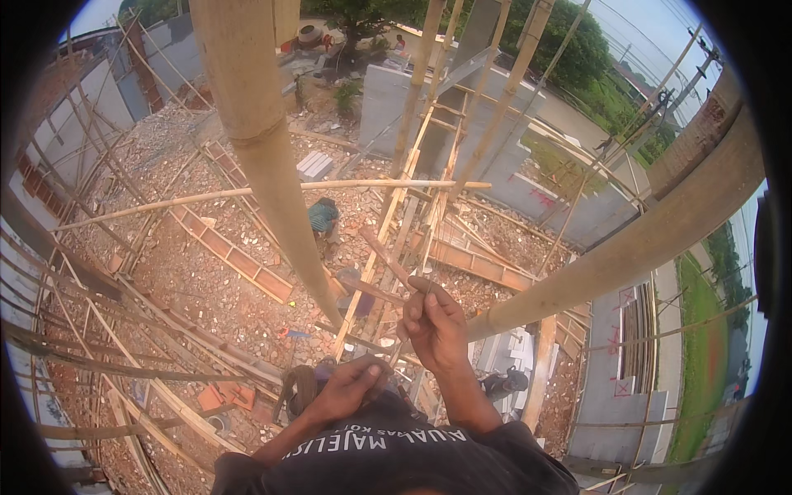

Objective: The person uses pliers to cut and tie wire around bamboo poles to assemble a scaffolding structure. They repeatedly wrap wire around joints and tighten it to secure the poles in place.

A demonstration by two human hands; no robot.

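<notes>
Bamboo pole (264, 165) rises left of the left hand (351, 384) clenched on a dark strap (371, 361) at the waist, while the right hand (433, 326) pinches a thin strip (388, 257), which could slip and drop onto the worker (323, 216) below.

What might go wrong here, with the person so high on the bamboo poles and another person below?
1. The right hand pinches a thin strip; if it slips, it may fall toward the person in the teal shirt on the rubble below.
2. The left hand is at the waist, and neither hand grips the upright bamboo pole, so a lost balance looks hard to recover.
</notes>
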